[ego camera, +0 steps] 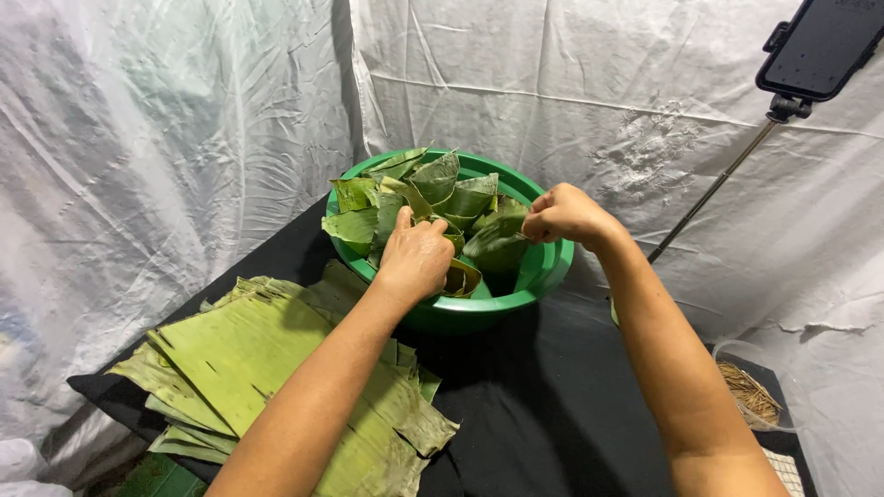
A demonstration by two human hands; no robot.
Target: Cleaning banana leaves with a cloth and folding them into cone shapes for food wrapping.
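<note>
a desk (552, 414) under black cloth stands against crumpled white sheeting (166, 138), a green basin (543, 267) at its back. in the basin the left hand (414, 258) curls over folded leaf parcels (433, 198) and the right hand (564, 216) pinches one shut. flat banana leaves (249, 359) lie left of the basin, a tub of sticks (750, 391) to its right.

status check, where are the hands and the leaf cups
Left hand down in green basin, on folded leaf cups. Right hand pinching one cup's edge. Flat banana leaves stacked beside basin, nothing blocking.
</note>
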